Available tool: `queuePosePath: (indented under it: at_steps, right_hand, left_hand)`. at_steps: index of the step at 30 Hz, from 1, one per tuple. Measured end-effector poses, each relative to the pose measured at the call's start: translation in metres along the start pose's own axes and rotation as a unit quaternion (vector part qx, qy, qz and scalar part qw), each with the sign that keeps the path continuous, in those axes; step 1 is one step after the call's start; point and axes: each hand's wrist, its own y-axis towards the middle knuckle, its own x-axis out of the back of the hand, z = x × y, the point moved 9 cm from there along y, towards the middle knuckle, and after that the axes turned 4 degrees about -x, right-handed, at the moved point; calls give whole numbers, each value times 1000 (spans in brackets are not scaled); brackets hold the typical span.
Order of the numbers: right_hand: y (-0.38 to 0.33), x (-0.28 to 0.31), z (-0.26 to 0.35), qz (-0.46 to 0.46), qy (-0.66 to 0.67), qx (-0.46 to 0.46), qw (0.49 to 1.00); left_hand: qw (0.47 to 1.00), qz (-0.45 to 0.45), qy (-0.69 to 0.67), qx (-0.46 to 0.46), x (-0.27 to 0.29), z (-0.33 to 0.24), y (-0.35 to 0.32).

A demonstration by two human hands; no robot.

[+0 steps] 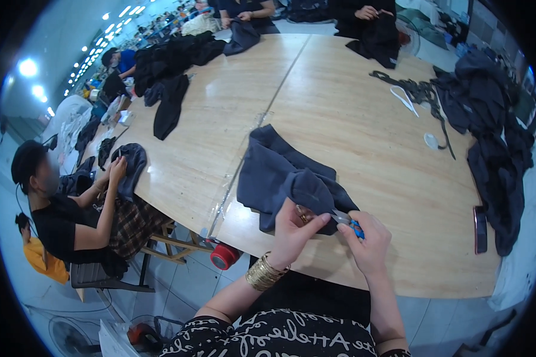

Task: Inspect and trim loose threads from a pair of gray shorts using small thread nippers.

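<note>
At the counter's point(363, 119) near edge, the left hand point(293, 229) pinches a fold of the dark garment point(283, 175), while the right hand point(368, 241) grips blue-handled snips point(350, 222) at that fold. Trimming looks under way; a pile of dark garments point(494, 149) lies along the right edge.

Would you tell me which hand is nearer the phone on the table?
Right. The right hand is left of the phone; the left hand is farther left, on the dark garment.
</note>
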Motion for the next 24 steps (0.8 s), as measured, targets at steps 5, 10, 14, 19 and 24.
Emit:
queuePosePath:
  at_steps: [5,10,14,19,24]
  right_hand:
    - [2,1,5,-6,-3,27,1000]
    - [1,3,1,-11,-27,30,999]
    - [1,5,3,-16,-20,37,999]
    - [2,4,2,-14,-34,51,998]
    - [4,4,5,-6,-42,60,997]
  left_hand:
    - [999,-33,-9,4,3,-2,0]
    - [999,-33,4,12,1,2,0]
    - [999,-37,2,18,-1,0,0]
    - [999,-37,8,9,1,1,1]
    - [999,-44,24,6,2,1,1]
